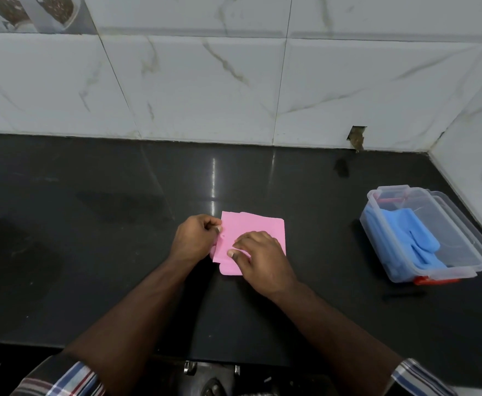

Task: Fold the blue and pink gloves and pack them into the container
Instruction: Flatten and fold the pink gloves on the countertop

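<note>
A pink glove [258, 225], folded into a rough square, lies on the black countertop [120, 252] in the middle of the view. My left hand [195, 237] pinches its left edge with curled fingers. My right hand [258, 258] rests on top of the glove, its fingertips pressing the pink surface. A blue glove [408, 238] lies inside the clear plastic container [462, 244] at the right.
The container has red clips and sits near the right wall corner. A white marble-tiled wall [234, 81] runs along the back of the counter. A small dark object [405, 294] lies in front of the container. The counter's front edge is near my body.
</note>
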